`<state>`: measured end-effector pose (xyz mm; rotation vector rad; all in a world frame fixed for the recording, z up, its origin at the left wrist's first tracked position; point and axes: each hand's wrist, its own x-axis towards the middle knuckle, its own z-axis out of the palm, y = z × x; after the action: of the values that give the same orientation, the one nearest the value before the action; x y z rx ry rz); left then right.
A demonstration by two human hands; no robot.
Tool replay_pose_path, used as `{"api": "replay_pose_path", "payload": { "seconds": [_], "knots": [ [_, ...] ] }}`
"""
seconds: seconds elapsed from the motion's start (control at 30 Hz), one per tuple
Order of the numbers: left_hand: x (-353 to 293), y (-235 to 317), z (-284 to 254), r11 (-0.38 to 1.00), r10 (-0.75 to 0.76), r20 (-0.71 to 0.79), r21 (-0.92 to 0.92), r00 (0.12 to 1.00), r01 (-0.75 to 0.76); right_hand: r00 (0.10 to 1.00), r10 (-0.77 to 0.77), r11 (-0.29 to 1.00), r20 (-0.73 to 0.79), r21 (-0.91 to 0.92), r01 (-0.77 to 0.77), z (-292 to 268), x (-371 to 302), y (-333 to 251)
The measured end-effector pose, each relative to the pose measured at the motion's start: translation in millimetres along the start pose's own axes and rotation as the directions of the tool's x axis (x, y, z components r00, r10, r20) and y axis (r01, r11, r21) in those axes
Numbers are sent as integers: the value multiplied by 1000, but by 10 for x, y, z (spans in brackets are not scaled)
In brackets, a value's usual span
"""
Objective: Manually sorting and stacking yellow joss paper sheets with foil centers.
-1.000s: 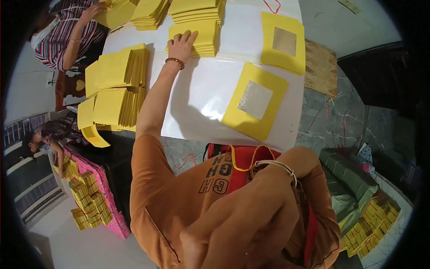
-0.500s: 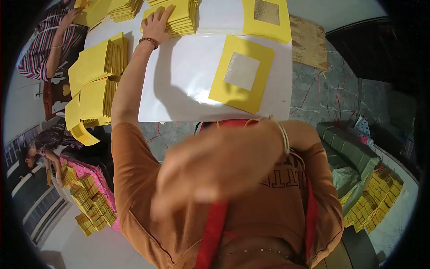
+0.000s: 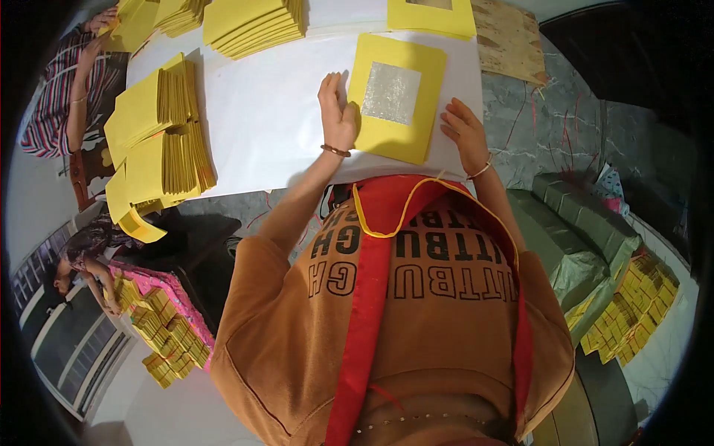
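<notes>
Bench (image 3: 260, 111): white and smooth-topped, stretching ahead of the body, likely to let paper slide freely
Striped co-worker (image 3: 78, 93): at the far left, handling another yellow piece, well apart from the central work
Green-wrapped packs (image 3: 587, 223): off the bench to the right, beside yellow bundles (image 3: 632, 305), out of the way
Red apron (image 3: 364, 297): worn over a brown top, bulging toward the near bench edge in a yellow-trimmed fold, apt to brush paper drawn too close
Leaning stacks (image 3: 152, 108): fanned along the left edge of the bench, well apart from the left hand, judged easy to topple if knocked
Flat stack (image 3: 256, 26): farther back, beyond the left hand, with slightly stepped edges
Yellow sheet (image 3: 405, 137): flat on the bench between both hands, slightly turned, single or layered impossible to tell; judged light, bendable, slippery and easily creased at the corners; best held by both long sides, with even, gentle pressure
Second sheet (image 3: 424, 18): just beyond, likely to catch a careless push forward
Left hand (image 3: 338, 115): released, at the left edge, probably touching
Right hand (image 3: 465, 134): released, just beside the right edge, gripping nothing
Silver square (image 3: 390, 93): shiny, set within the yellow border, best left unrubbed
</notes>
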<state>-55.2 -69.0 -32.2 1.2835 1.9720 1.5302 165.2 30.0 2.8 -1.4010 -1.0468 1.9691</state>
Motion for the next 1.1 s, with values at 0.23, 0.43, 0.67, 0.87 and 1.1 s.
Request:
{"api": "replay_pose_path", "payload": {
  "seconds": [0.23,0.43,0.67,0.87,1.1],
  "knots": [
    [-88,201,129,977,-167,-98,-152,981,151,996,52,999,68,-3,-52,24,69,-122],
    [-200,240,149,996,-86,-61,6,994,87,994,76,996,76,-52,-72,12,11,-118],
    [-256,285,185,990,-46,-58,128,997,53,965,98,986,244,-153,-61,24,183,7],
    [-135,422,202,854,206,100,468,973,-229,918,-346,859,194,-328,393,365,21,-1],
    [191,568,478,660,-410,339,-531,847,532,768,-512,625,386,-446,641,502,15,163]
  ]
}}
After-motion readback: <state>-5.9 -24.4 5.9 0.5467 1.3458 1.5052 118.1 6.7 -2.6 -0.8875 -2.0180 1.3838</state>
